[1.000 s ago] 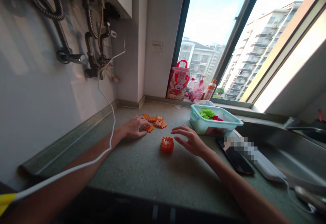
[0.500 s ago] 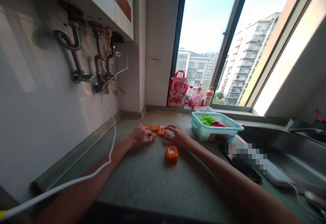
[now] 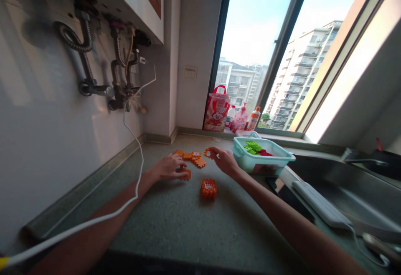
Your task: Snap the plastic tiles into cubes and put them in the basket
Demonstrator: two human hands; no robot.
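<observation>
My left hand [image 3: 171,167] is low over the counter, its thumb and fingers on an orange toothed interlocking piece [image 3: 187,175]. My right hand [image 3: 224,160] is raised slightly, pinching another orange interlocking piece [image 3: 207,153] between thumb and fingertips. Between the hands lie several loose flat orange pieces [image 3: 199,162], one with a white printed patch [image 3: 196,154]. Nearer to me sits a stack of orange pieces [image 3: 209,188] with a white grid-like mark on top. The left fingers partly cover the piece they touch.
A pale blue tub [image 3: 266,165] with green pieces [image 3: 253,146] and dark red pieces [image 3: 266,152] stands right of my right hand. Beyond it are a sink [image 3: 369,195], a white power strip [image 3: 322,204] and a dark phone [image 3: 286,195]. A white cable [image 3: 103,218] crosses above my left forearm.
My right hand has lifted a piece off the group and moved it slightly right. My left hand's piece now sits lower, nearer to me. The view has shifted slightly.
</observation>
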